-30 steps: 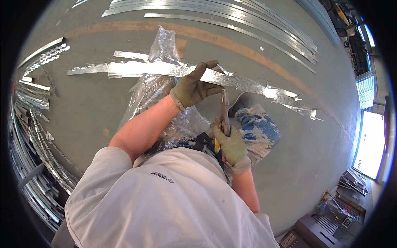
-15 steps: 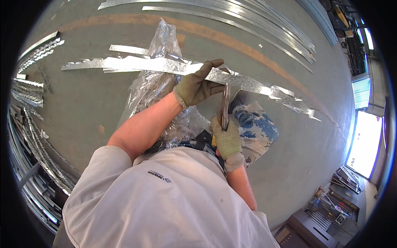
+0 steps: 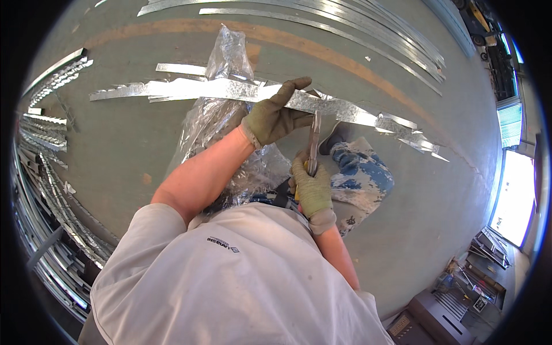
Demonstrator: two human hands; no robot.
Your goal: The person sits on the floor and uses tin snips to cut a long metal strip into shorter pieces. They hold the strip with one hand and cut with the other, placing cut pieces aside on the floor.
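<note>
A long, shiny sheet-metal strip [image 3: 230,89] with jagged, cut ends stretches across in front of me. My left hand [image 3: 267,122], in an olive work glove, holds it near the middle, the fingers on either side of it. From below, a pair of tin snips [image 3: 314,144] points up, its jaws at the strip's lower edge just right of my left hand. My gloved right hand [image 3: 313,192] is closed around the handles, a bit of yellow showing. Whether the blades bite into the metal, I cannot tell.
Crumpled clear plastic film [image 3: 230,54] lies under the strip. Long metal strips [image 3: 322,26] rest on the floor at the far side. Stacked metal profiles [image 3: 54,259] and serrated offcuts fill the left. My bent leg [image 3: 362,178] is at right. A dark machine [image 3: 428,316] stands lower right.
The snips and my right hand have shifted very slightly, tilting a little. The strip and my left hand stay nearly where they were. The floor view has drifted slightly right.
</note>
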